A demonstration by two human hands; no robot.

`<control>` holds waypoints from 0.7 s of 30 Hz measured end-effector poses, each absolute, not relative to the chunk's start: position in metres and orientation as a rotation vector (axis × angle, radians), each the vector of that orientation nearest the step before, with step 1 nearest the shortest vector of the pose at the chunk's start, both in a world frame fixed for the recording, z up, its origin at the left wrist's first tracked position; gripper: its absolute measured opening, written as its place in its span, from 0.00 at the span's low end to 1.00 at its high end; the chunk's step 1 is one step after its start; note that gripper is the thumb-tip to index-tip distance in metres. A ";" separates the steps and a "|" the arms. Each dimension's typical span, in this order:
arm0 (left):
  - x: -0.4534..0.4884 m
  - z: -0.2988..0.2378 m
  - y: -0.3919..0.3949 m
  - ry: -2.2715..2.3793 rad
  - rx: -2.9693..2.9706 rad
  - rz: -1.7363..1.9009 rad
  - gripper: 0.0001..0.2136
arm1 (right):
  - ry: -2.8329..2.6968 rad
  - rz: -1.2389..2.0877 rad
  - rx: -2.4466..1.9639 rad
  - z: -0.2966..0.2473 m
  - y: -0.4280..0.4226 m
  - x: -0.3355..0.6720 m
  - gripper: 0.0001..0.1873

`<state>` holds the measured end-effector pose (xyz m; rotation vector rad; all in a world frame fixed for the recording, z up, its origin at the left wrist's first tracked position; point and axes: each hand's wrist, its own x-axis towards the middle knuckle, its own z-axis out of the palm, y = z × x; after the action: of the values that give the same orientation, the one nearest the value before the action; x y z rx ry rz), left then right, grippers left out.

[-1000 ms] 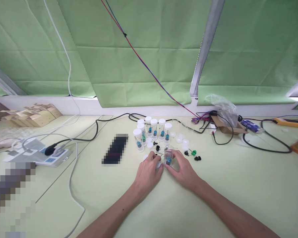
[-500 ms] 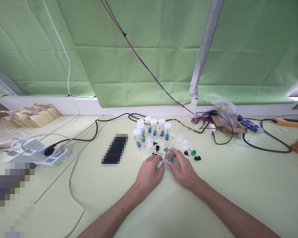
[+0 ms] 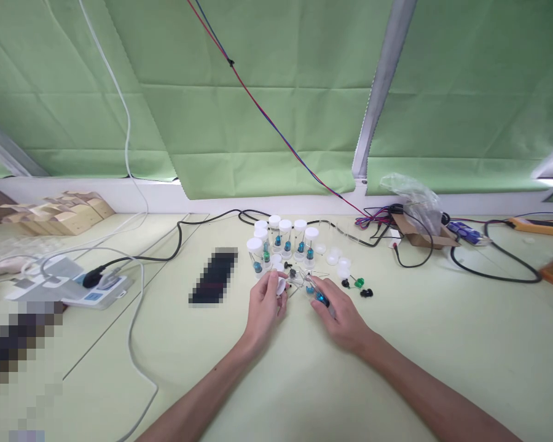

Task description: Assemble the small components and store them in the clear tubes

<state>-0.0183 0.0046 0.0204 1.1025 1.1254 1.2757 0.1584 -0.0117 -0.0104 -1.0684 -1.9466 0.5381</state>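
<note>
Far left on the worktop [image 3: 396,368]: wooden blocks [image 3: 59,215] near the wall, then a power strip [image 3: 74,288] w/ black cable [image 3: 179,236] plugged in, running right toward the middle. A blurred dark item [image 3: 213,277] lies left of centre.

Centre: left hand [image 3: 263,307] is pinched shut on a small white cap [image 3: 281,285], thumb and fingers closed round it, prob. held ready beside the vial mouth. Just right, touching range: right hand [image 3: 343,314] is clamped on a clear vial [image 3: 314,292], tilted w/ open end toward the left hand; blue part visible inside. Tilt looks meant to bring mouth and cap together.

Just beyond the hands: capped vials [image 3: 283,242] standing upright in a cluster, each w/ a blue/green part inside, grouped apart from loose white caps [image 3: 338,261] and loose small parts [image 3: 359,285] to the right.

Far right: cardboard box [image 3: 419,236] w/ plastic bag, tangled wires.
</note>
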 end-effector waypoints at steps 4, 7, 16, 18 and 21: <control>-0.019 0.018 0.006 1.043 0.967 1.294 0.17 | -2.005 0.531 -1.083 -0.011 -0.012 0.158 0.22; -0.019 0.017 0.007 1.031 0.954 1.300 0.17 | -2.042 0.529 -1.100 -0.010 -0.013 0.159 0.22; -0.019 0.019 0.005 1.115 0.999 1.282 0.15 | -2.091 0.511 -1.092 -0.011 -0.012 0.158 0.22; -0.019 0.020 0.005 1.137 1.037 1.267 0.16 | -2.088 0.515 -1.103 -0.011 -0.012 0.158 0.22; -0.019 0.021 0.004 1.168 1.136 1.259 0.16 | -2.091 0.509 -1.108 -0.011 -0.012 0.158 0.22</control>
<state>-0.0192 0.0042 0.0207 1.1359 1.1677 1.2592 0.1579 -0.0122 -0.0106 -1.1084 -2.0909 0.5094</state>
